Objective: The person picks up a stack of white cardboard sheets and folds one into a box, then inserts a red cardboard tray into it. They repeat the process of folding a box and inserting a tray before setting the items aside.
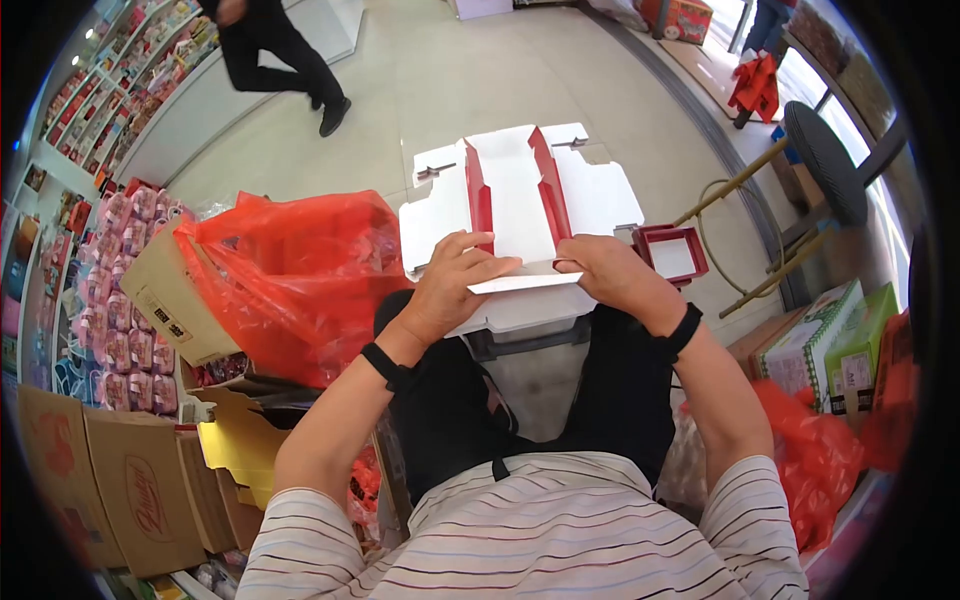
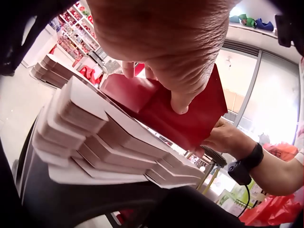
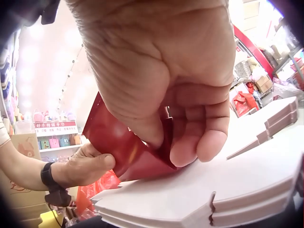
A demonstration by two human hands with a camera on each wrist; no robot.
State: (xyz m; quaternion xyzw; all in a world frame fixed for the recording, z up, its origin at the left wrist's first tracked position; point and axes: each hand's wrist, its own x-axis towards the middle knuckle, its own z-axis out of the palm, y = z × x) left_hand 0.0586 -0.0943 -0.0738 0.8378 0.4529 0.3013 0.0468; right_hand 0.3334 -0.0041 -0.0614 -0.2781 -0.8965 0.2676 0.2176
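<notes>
A half-folded cardboard box (image 1: 516, 190), white inside and red outside, lies on a stack of flat white box blanks (image 1: 612, 197) over the person's knees. Two red-backed side walls stand up along it, and its near flap is lifted toward the body. My left hand (image 1: 452, 283) pinches the left part of this flap, thumb on the red face (image 2: 156, 102) in the left wrist view. At the right corner my right hand (image 1: 615, 275) grips the card; its thumb presses into the red fold (image 3: 159, 149) while the fingers curl beside it.
A finished-looking red box part (image 1: 672, 252) sits right of the stack. Red plastic bags (image 1: 300, 270) and cartons (image 1: 140, 480) crowd the left side. A stool (image 1: 825, 165) and green boxes (image 1: 850, 340) stand at right. Another person's legs (image 1: 280, 60) appear at the top left.
</notes>
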